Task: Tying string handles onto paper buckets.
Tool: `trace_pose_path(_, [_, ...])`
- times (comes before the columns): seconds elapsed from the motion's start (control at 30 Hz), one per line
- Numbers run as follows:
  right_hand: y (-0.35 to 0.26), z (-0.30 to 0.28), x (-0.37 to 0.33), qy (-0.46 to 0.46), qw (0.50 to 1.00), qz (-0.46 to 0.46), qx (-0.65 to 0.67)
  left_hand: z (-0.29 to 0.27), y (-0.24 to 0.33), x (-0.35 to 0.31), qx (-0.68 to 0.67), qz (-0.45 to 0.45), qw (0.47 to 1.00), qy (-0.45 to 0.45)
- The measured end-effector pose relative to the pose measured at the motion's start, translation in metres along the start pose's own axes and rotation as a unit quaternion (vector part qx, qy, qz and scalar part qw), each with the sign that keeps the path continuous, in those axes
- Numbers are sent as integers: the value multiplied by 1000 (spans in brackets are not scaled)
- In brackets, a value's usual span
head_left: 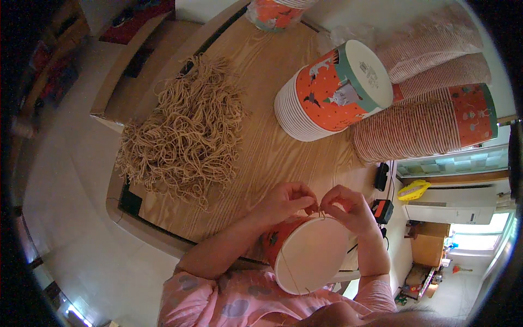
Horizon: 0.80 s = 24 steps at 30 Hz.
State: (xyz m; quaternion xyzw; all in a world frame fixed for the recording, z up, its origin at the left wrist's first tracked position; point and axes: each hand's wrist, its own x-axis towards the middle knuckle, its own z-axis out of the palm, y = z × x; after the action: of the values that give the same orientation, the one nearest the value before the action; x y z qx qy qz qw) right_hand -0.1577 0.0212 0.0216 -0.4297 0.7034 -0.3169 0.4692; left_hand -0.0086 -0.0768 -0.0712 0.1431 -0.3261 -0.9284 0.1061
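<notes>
Just beyond my chest, an orange paper bucket [273, 238] tilts with its white round end [312, 256] facing up toward me. A thin tan twine [292, 272] runs slantwise across that white end. My left hand [291, 203] and my right hand [348, 208] meet at the far edge of the bucket. Each has thumb and fingers pinched together over a short piece of twine [321, 213] at the rim. The fingertips hide most of that piece. To the left on the wooden table lies a large loose heap of cut tan twine [188, 133].
Beyond my hands stands an upside-down stack of orange and green buckets [332, 92]. Nested buckets with twine along their sides [414, 128] lie at right, near plastic-wrapped stacks [430, 49]. Black-and-orange devices [382, 211] sit by the table's right edge [376, 180]. A cardboard box [139, 71] adjoins the table's left.
</notes>
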Motion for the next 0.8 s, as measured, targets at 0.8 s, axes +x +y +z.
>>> trace_pose_path(0.8, [5, -1, -2, -68, 996, 53, -17, -2, 5, -4, 128, 69, 989, -40])
